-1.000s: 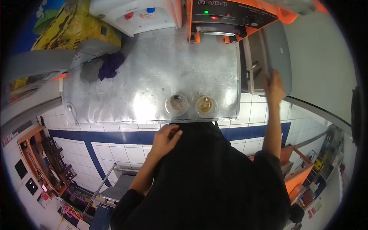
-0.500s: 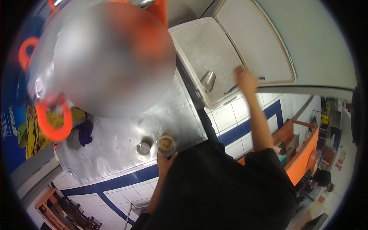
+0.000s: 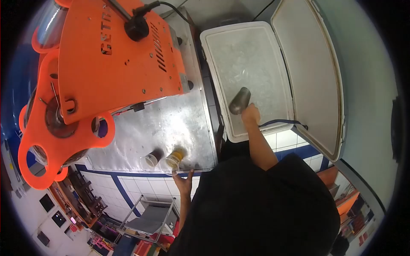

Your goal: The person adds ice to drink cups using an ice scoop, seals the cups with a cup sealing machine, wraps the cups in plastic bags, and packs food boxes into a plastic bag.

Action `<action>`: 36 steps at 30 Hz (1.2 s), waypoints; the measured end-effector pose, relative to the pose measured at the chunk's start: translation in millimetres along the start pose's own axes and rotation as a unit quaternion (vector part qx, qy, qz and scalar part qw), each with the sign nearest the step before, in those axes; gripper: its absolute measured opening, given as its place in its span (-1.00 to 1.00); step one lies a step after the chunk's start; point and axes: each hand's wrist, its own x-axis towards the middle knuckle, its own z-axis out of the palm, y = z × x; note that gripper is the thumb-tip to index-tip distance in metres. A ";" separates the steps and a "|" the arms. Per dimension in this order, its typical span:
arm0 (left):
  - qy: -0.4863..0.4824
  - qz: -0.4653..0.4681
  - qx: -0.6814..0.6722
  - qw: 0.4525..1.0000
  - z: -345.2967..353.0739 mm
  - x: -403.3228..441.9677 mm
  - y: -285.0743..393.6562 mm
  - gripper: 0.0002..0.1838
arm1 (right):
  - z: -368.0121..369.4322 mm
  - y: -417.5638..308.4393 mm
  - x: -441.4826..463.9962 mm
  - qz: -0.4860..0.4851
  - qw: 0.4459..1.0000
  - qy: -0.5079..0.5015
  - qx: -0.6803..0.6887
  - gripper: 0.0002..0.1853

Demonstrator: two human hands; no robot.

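Note:
In the head view my right hand (image 3: 251, 113) is closed on the handle end of a metal ice scoop (image 3: 239, 101). The scoop lies over the ice (image 3: 239, 64) inside a white cooler (image 3: 214, 77), near its front left corner. My left hand (image 3: 183, 183) has thumb and fingers spread at the front edge of the metal table. Its fingertips are by the base of a clear cup with yellowish liquid (image 3: 174, 159); whether they touch it I cannot tell. A second clear cup (image 3: 151, 161) stands just left of it.
An orange machine (image 3: 119, 64) with a black plug and cord takes up the left of the metal table (image 3: 128, 132). The cooler's lid (image 3: 305, 64) stands raised on the right. A dark strap (image 3: 277, 122) crosses the cooler's front rim. A grey folding chair (image 3: 153, 217) is below.
My right hand has come down and left into the cooler and taken hold of the scoop. My left hand's fingers have spread from the cup. The camera view has shifted, showing the orange machine.

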 end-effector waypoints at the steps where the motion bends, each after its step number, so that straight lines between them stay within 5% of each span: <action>1: 0.021 -0.017 -0.020 0.999 1.4 -5.3 -2.4 0.04 | 4.7 -1.2 6.0 -0.001 1.000 -0.003 -0.003 -0.58; 4: 0.037 0.006 -0.015 0.999 7.1 -6.3 -10.2 0.01 | 14.5 -3.5 22.3 0.048 0.990 0.020 0.129 -0.53; 6: 0.043 0.000 0.027 0.999 9.3 -5.8 -15.4 -0.03 | 8.6 -6.6 18.7 -0.055 0.987 0.106 0.102 -0.55; 12: 0.095 0.024 -0.007 0.995 17.3 -6.3 10.6 -0.13 | 17.6 21.0 52.3 -0.134 0.977 0.018 0.168 -0.65; 14: 0.111 0.024 -0.002 0.994 17.5 -3.8 15.6 -0.16 | -9.6 25.4 47.3 -0.226 0.930 0.132 0.259 -0.68; 16: 0.110 0.021 0.002 0.994 17.8 -5.3 17.6 -0.21 | -54.1 27.3 53.1 -0.286 0.813 0.148 0.485 -0.65; 18: 0.108 0.003 -0.009 0.994 20.7 -7.6 10.9 -0.24 | -101.9 20.6 59.0 -0.335 0.802 0.281 0.407 -0.57; 19: 0.122 0.019 0.001 0.992 23.9 -5.9 10.7 -0.26 | -108.1 17.1 68.5 -0.338 0.803 0.276 0.405 -0.57; 21: 0.133 0.024 0.029 0.990 24.5 -6.5 10.1 -0.27 | -120.6 9.3 79.8 -0.199 0.843 0.042 0.499 -0.59; 23: 0.127 0.043 0.014 0.991 24.8 -2.7 9.0 -0.28 | -127.0 -3.6 81.4 -0.268 0.887 0.102 0.363 -0.55; 26: 0.133 0.011 0.002 0.991 25.0 -3.7 13.8 -0.30 | -124.9 -18.8 58.3 -0.400 0.845 0.151 0.321 -0.51; 28: 0.143 0.023 0.006 0.989 25.9 -1.3 11.8 -0.32 | -102.5 -27.0 53.8 -0.558 0.777 0.237 0.171 -0.51; 32: 0.144 -0.008 0.030 0.989 32.4 -4.8 9.7 -0.33 | -1.6 -3.5 61.0 -0.488 0.869 0.077 -0.022 -0.47; 34: 0.127 0.005 0.000 0.992 23.4 2.1 13.4 -0.34 | -3.5 -13.5 59.4 -0.529 0.839 0.103 -0.066 -0.46; 36: 0.126 -0.011 -0.025 0.992 20.9 -2.5 11.1 -0.36 | -24.5 -16.5 55.1 -0.488 0.863 0.005 -0.130 -0.44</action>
